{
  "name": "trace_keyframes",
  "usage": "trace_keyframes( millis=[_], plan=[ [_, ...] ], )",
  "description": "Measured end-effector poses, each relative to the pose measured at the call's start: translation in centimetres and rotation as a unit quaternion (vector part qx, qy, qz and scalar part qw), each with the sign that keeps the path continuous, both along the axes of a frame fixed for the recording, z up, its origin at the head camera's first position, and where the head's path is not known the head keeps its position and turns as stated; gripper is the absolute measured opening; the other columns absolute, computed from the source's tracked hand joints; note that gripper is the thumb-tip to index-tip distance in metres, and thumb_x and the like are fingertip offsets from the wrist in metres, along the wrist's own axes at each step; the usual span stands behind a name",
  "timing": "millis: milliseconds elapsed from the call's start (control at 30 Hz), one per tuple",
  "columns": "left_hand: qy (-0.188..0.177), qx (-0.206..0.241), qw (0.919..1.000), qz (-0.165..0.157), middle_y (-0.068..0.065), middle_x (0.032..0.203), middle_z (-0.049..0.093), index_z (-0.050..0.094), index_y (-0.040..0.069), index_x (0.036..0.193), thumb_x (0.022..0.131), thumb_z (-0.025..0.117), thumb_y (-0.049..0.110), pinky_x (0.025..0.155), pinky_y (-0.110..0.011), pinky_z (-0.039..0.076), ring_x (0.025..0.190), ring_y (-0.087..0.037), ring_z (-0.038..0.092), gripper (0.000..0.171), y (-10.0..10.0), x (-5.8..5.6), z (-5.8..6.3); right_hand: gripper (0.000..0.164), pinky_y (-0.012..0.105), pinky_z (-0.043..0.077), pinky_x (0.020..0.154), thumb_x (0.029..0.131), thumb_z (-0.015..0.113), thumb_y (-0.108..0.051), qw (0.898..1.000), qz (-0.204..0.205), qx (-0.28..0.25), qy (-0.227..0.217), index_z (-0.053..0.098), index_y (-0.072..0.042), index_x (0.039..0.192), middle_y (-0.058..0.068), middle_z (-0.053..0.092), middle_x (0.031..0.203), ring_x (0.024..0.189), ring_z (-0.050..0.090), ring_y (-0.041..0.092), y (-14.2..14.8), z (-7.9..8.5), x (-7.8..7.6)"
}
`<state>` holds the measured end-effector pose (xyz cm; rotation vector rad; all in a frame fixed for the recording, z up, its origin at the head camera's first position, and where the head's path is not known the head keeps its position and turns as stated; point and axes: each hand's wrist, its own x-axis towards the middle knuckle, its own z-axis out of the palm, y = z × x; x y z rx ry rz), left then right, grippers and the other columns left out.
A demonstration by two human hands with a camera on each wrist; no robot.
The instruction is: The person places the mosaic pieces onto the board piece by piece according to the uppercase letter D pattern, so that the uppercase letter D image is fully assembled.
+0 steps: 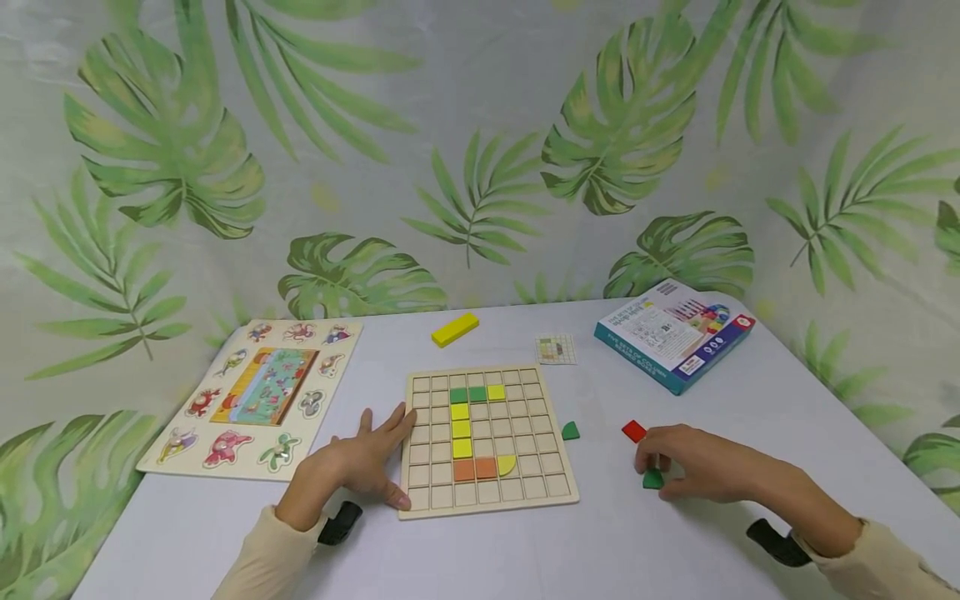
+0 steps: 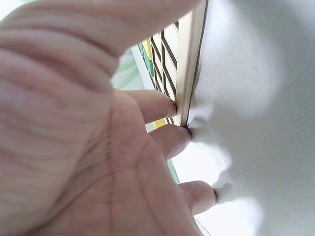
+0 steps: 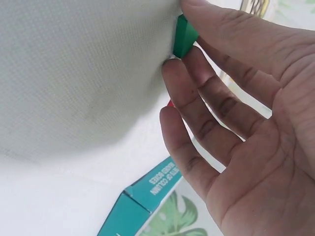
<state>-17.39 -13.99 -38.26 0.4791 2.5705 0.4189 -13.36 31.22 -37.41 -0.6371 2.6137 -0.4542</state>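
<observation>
A wooden grid board (image 1: 517,492) carries green, yellow and orange square tiles and a yellow quarter-circle tile (image 1: 507,464). My left hand (image 1: 367,461) is spread along the board's left edge, thumb at the lower corner and fingertips at the frame. In the left wrist view, fingertips meet the board's side (image 2: 184,73) and the cloth. To the right, my right hand (image 1: 701,462) bends its thumb and fingers around a green tile (image 3: 184,37) at the tabletop, pinching it. A red tile (image 1: 633,431) lies just beyond those fingers. Another green quarter-circle tile (image 1: 571,431) sits beside the board.
A small pattern card (image 1: 557,349) lies behind the board, with a yellow box (image 1: 455,330) farther left. At the back right is a teal-sided box (image 1: 675,333). A wooden picture puzzle (image 1: 255,400) occupies the left side. Leaf-printed cloth (image 1: 480,167) hangs behind the table.
</observation>
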Motion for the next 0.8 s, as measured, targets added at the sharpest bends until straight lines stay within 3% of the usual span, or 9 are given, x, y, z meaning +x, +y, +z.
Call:
trace_keyframes(
  millis=[433, 800],
  plan=[
    [0.003, -0.003, 1.0, 0.006, -0.009, 0.17, 0.005, 0.017, 0.016, 0.162, 0.061, 0.091, 0.043, 0.098, -0.088, 0.009, 0.149, -0.057, -0.003, 0.128, 0.0, -0.1, 0.0, 0.02, 0.022, 0.053, 0.073, 0.084, 0.079, -0.018, 1.0, 0.022, 0.004, 0.016, 0.071, -0.026, 0.1, -0.015, 0.058, 0.09, 0.081, 0.054, 0.004, -1.0, 0.0, -0.9],
    [0.001, -0.007, 1.0, 0.005, -0.008, 0.17, 0.005, 0.017, 0.016, 0.162, 0.062, 0.091, 0.043, 0.098, -0.088, 0.01, 0.149, -0.057, -0.002, 0.128, 0.1, -0.1, 0.0, 0.015, 0.024, 0.052, 0.075, 0.089, 0.071, -0.015, 0.995, 0.062, -0.006, 0.077, 0.068, -0.026, 0.099, -0.016, 0.058, 0.092, 0.084, 0.054, 0.003, -3.2, 0.7, -2.1]
  ],
)
